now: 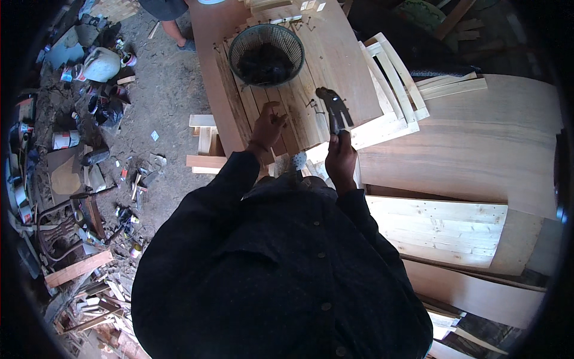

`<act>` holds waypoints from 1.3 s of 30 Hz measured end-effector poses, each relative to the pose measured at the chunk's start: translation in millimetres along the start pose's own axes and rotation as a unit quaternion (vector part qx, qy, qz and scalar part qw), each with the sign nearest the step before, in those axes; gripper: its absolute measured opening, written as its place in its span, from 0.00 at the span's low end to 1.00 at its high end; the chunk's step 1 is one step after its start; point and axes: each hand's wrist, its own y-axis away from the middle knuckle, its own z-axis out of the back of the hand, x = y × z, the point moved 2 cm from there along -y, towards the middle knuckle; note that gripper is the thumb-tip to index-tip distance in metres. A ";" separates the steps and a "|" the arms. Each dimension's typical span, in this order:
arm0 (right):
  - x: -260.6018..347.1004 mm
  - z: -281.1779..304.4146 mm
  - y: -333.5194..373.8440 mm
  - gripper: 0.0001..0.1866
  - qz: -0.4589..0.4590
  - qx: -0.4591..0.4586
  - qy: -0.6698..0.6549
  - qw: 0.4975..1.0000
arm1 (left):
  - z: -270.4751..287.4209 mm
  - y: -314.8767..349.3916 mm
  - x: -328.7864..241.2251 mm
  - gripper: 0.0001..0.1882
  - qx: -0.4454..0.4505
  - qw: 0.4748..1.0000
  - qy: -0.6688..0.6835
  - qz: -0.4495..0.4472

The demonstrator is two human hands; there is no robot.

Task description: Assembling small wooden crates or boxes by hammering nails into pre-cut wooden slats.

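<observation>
A hammer [336, 109] is gripped by the right hand [342, 160], head toward twelve o'clock. The left hand [268, 127] is curled over slats [299, 122]; whether anything is pinched cannot be told. Toward twelve o'clock, a basket [281, 35] is set.

- Mesh basket [263, 32]: blocks straight reach across slats [291, 110].
- Right of basket: bare plywood [344, 48], passable.
- Beyond basket: nails [309, 23] obstruct.
- Near-right of basket: more nails, then hammer [335, 107], obstruct.
- Directly nearer than basket: left hand [267, 127] occupies gap.
</observation>
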 end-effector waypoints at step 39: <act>-53.0 44.4 41.6 0.17 -0.188 0.021 -0.222 0.956 | -50.4 -35.0 1.0 0.10 0.013 0.968 -0.186 -0.170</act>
